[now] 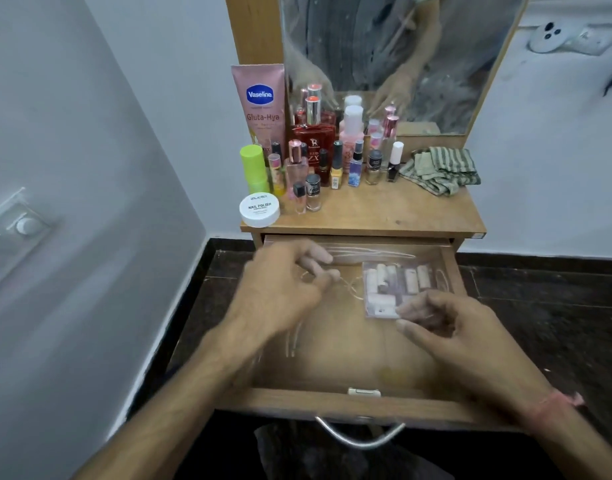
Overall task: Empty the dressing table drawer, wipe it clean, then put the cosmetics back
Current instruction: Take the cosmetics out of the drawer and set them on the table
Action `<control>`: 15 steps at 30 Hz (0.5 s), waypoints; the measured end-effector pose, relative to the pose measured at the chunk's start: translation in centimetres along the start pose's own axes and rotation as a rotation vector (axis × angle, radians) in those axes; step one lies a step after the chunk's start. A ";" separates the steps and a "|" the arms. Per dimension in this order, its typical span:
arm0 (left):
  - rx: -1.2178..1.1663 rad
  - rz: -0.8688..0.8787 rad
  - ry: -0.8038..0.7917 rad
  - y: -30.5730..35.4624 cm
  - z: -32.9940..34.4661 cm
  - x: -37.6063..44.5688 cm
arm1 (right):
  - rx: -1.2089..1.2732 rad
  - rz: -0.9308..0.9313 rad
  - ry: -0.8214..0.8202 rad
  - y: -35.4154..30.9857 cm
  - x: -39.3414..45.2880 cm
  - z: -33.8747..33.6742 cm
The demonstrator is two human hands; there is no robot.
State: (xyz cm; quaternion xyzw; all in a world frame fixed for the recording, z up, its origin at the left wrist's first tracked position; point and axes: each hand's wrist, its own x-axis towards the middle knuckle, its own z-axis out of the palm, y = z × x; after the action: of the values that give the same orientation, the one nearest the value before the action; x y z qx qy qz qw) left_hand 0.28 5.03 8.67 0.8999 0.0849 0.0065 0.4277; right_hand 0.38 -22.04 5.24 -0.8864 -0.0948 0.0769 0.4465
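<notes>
The table (401, 209) and drawer (332, 403) are matt wood; the drawer handle (360, 439) is shiny metal; the striped cloth (439, 169) at the table's back right corner looks coarsely woven.

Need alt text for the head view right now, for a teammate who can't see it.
Both hands reach into the open drawer: the left hand pinches a thin chain, the right hand touches a clear pouch. Cosmetics bottles and a striped cloth sit on the tabletop.
</notes>
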 end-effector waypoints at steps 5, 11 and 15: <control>-0.191 -0.283 -0.355 -0.7 6.7 0.9 | -0.150 0.026 0.093 0.9 -0.5 0.7; -0.302 -0.360 -0.282 1.0 9.6 0.9 | -0.466 -0.033 0.064 1.0 -0.5 1.8; -0.359 -0.463 -0.263 1.6 9.8 1.0 | -0.431 -0.088 0.114 0.8 -0.7 1.4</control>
State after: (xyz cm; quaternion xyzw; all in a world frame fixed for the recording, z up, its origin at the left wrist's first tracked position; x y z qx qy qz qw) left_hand 2.30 -3.39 3.63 0.7600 0.2288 -0.1927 0.5770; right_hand -0.53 -21.58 3.85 -0.9592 -0.1223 -0.0149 0.2545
